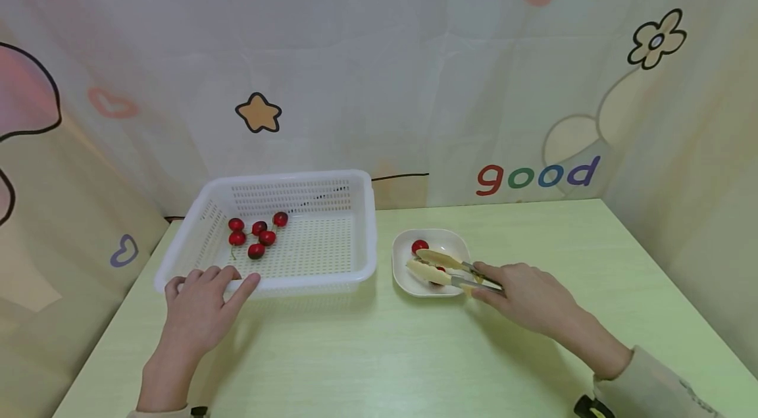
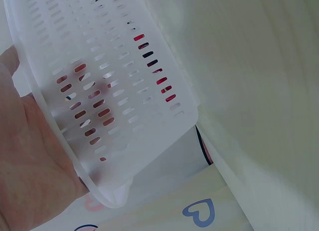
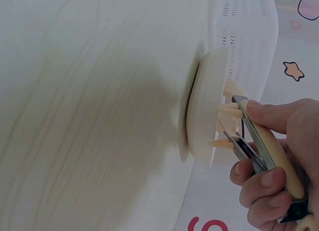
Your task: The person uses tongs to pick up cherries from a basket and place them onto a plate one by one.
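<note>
A white perforated plastic basket [image 1: 320, 282] stands at the left, with several red cherries [image 1: 267, 238] lying in its left half. My left hand [image 1: 198, 313] holds the near rim at the basket's left corner, fingers over the edge. In the left wrist view the fingers show dimly through the slotted wall [image 2: 119, 91]. My right hand [image 1: 535, 296] grips metal tongs [image 3: 269, 146] with cream tips. Over a small white dish [image 1: 403, 278], the tong tips are spread apart. One cherry [image 1: 420, 247] lies beyond them; another red cherry [image 1: 440, 268] shows between the tips, partly hidden.
Both containers stand on a pale green wood-grain table [image 1: 367, 352], the dish just right of the basket. A printed curtain [image 1: 414, 76] hangs behind the table's far edge and along both sides.
</note>
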The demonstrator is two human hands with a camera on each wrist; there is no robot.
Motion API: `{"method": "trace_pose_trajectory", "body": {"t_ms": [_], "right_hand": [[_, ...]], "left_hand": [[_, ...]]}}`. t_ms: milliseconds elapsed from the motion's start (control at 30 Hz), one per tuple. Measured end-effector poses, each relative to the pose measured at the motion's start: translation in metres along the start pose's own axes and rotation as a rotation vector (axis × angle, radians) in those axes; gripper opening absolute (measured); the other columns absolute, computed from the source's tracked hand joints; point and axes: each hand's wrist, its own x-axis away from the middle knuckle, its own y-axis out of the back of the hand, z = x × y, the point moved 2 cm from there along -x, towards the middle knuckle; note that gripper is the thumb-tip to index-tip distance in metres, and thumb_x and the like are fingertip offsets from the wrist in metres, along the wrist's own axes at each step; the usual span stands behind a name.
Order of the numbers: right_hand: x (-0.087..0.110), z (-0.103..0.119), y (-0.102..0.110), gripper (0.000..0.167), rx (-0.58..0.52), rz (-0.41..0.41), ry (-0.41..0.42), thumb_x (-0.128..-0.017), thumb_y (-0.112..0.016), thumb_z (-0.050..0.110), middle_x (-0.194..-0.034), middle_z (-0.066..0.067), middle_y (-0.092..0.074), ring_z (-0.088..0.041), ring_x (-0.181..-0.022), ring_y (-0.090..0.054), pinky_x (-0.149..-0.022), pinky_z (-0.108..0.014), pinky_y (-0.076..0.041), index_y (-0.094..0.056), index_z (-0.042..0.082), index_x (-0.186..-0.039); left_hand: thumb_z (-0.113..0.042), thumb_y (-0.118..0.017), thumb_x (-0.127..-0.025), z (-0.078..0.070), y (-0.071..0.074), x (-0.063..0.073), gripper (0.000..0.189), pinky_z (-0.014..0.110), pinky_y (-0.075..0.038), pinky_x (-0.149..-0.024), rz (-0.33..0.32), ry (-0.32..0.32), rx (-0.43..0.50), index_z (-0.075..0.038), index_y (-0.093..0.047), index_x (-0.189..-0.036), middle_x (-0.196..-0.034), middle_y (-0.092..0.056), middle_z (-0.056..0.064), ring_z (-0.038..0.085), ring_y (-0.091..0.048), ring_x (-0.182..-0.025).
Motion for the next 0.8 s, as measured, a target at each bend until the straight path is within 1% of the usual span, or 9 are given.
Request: {"method": "trace_pose_trajectory", "body": {"t_ms": [300,433,500,633,700,733,800], "right_hand": [[-0.005,0.004,0.004,0.051,0.003,-0.042,0.036,-0.099,-0.067,0.044,-0.076,0.007,-0.057,-0.012,-0.065,-0.048,-0.052,-0.033,-0.038,-0.065,0.01,-0.137],[-0.009,0.006,0.007,0.053,0.001,-0.056,0.046,-0.099,-0.067,0.043,-0.079,0.005,-0.061,-0.012,-0.065,-0.048,-0.052,-0.032,-0.037,-0.064,0.008,-0.138],[-0.012,0.008,0.008,0.054,-0.001,-0.069,0.049,-0.099,-0.068,0.042,-0.078,0.005,-0.061,-0.012,-0.064,-0.047,-0.053,-0.032,-0.037,-0.064,0.007,-0.139],[-0.018,0.012,0.011,0.056,-0.017,-0.091,0.047,-0.098,-0.069,0.041,-0.067,0.006,-0.048,-0.012,-0.06,-0.043,-0.051,-0.031,-0.033,-0.062,0.006,-0.141],[-0.021,0.015,0.014,0.057,-0.023,-0.106,0.056,-0.099,-0.068,0.042,-0.065,0.006,-0.045,-0.012,-0.059,-0.042,-0.05,-0.031,-0.032,-0.061,0.006,-0.142],[-0.023,0.016,0.015,0.057,-0.025,-0.117,0.061,-0.099,-0.068,0.042,-0.066,0.005,-0.046,-0.012,-0.059,-0.042,-0.05,-0.031,-0.032,-0.061,0.006,-0.142],[-0.025,0.019,0.018,0.056,-0.021,-0.142,0.076,-0.099,-0.067,0.043,-0.073,0.004,-0.057,-0.013,-0.061,-0.045,-0.051,-0.031,-0.034,-0.061,0.007,-0.142]], "left_hand": [[-0.062,-0.044,-0.104,0.001,-0.001,0.0,0.059,0.071,-0.021,-0.096,-0.007,-0.003,-0.002,-0.008,-0.068,-0.11,-0.102,-0.067,0.01,0.043,-0.053,-0.107],[-0.062,-0.044,-0.104,0.001,-0.001,0.0,0.059,0.071,-0.021,-0.096,-0.013,-0.002,-0.001,-0.008,-0.068,-0.11,-0.102,-0.067,0.01,0.042,-0.053,-0.106],[-0.062,-0.044,-0.104,0.001,-0.001,-0.001,0.059,0.07,-0.021,-0.096,-0.013,-0.002,0.0,-0.008,-0.068,-0.11,-0.102,-0.067,0.01,0.042,-0.053,-0.106],[-0.062,-0.044,-0.104,0.002,-0.001,-0.001,0.059,0.07,-0.021,-0.096,-0.012,-0.002,0.0,-0.009,-0.068,-0.11,-0.102,-0.067,0.01,0.042,-0.053,-0.106],[-0.062,-0.044,-0.104,0.002,-0.001,-0.001,0.059,0.07,-0.021,-0.096,-0.009,-0.002,0.001,-0.009,-0.068,-0.11,-0.101,-0.066,0.009,0.041,-0.053,-0.105],[-0.062,-0.044,-0.104,0.002,-0.001,-0.001,0.059,0.07,-0.021,-0.096,-0.009,-0.002,0.001,-0.008,-0.068,-0.11,-0.1,-0.066,0.009,0.041,-0.053,-0.105],[-0.062,-0.044,-0.104,0.002,-0.001,-0.001,0.059,0.07,-0.021,-0.096,-0.01,-0.004,0.0,-0.008,-0.068,-0.11,-0.1,-0.066,0.009,0.041,-0.053,-0.105]]}}
